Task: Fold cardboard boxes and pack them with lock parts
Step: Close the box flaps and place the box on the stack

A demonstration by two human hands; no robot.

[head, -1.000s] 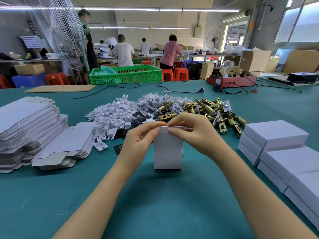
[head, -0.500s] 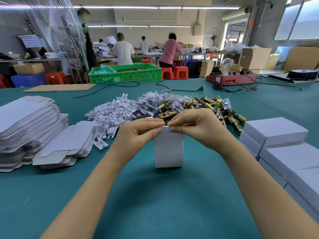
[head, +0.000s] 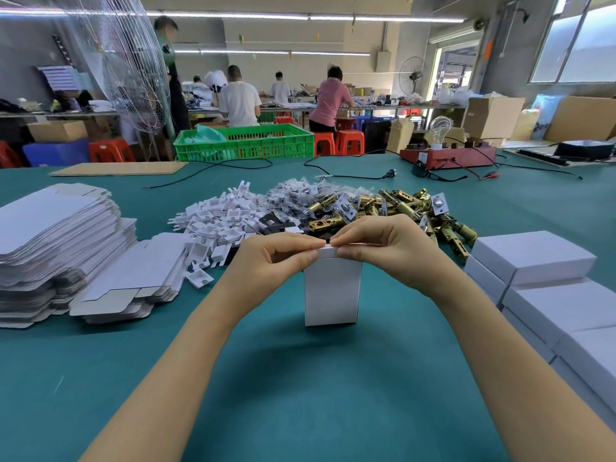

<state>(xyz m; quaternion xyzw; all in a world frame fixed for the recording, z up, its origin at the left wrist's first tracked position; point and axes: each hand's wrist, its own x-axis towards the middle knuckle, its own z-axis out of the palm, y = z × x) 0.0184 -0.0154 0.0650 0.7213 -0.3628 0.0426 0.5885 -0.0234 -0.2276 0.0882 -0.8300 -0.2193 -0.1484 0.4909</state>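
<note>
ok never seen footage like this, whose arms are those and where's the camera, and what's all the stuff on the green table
There is no machine here. The camera sits on a person's head and looks forward and down, so the two bare arms reaching in from the bottom are that person's own.

The left hand and right hand both pinch the top edge of a small white box standing upright on the green table, seemingly closing its top flap.

Left of it lie stacks of flat unfolded boxes. Behind it are a pile of white plastic pieces and a heap of brass latch parts. On the right sit closed white boxes, stacked. Other workers stand at benches in the background.
</note>
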